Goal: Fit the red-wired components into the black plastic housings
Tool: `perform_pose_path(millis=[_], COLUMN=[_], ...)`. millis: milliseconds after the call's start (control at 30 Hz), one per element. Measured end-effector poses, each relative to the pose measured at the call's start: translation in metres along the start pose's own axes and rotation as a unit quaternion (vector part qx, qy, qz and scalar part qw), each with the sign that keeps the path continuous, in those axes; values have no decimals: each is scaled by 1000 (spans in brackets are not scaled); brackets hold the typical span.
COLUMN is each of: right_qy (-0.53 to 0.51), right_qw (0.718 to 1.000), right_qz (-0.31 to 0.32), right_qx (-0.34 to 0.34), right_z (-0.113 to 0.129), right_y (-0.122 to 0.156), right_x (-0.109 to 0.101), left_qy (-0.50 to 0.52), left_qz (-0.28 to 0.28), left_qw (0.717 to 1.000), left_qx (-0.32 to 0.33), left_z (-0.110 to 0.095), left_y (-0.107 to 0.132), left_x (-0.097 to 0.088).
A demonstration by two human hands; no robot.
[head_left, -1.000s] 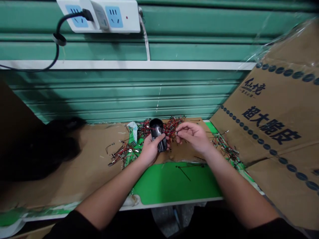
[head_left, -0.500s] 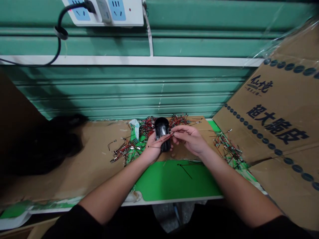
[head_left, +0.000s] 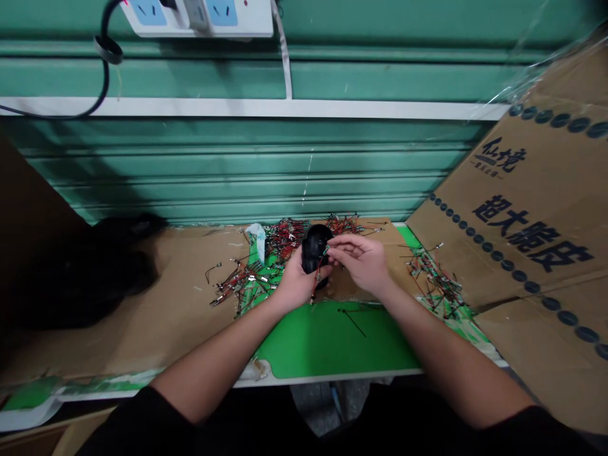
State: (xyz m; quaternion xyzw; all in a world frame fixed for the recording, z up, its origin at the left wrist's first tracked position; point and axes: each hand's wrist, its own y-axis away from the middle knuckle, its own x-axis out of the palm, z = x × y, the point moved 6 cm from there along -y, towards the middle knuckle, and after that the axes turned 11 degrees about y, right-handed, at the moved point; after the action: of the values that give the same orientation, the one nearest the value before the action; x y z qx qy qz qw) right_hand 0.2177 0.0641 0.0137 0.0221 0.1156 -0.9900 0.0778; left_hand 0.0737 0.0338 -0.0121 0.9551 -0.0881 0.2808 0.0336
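My left hand (head_left: 297, 283) is wrapped around a small black plastic housing (head_left: 314, 248), held upright above the bench. My right hand (head_left: 361, 261) pinches a thin red and black wire (head_left: 317, 283) against the housing's right side; the wire hangs down between the two hands. Both hands are closed. Behind them lies a heap of red and black wires with metal ends (head_left: 289, 233).
More wires lie at left (head_left: 240, 283) and right (head_left: 434, 278). A green mat (head_left: 332, 345) covers the bench front, brown cardboard (head_left: 156, 304) its left. A printed carton (head_left: 532, 228) leans at right. A black heap (head_left: 90, 272) sits left. A power strip (head_left: 204, 16) hangs above.
The housing has been tilted up and turned in my left hand. My right hand brought the wire from the heap to the housing's side; it now hangs downward.
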Motion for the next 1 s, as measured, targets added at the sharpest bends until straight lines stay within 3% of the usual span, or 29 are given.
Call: perform_pose_path(millis=[233, 500, 633, 833, 1000], right_qy=[92, 181, 163, 168, 104], right_qw=[990, 971, 977, 979, 994], right_qz=[-18, -27, -13, -1, -22], right_qx=[-101, -153, -139, -118, -21], right_z=[12, 20, 17, 12, -4], right_y=[2, 6, 6, 5, 3], right_x=[-1, -1, -2, -2, -4], left_qy=[-28, -122, -181, -227, -248], left_qz=[4, 16, 18, 11, 26], left_qw=[999, 989, 976, 966, 955], left_qx=[16, 87, 123, 126, 162], left_z=[0, -4, -5, -2, -7], left_y=[3, 5, 8, 9, 11], left_x=[0, 0, -1, -4, -3])
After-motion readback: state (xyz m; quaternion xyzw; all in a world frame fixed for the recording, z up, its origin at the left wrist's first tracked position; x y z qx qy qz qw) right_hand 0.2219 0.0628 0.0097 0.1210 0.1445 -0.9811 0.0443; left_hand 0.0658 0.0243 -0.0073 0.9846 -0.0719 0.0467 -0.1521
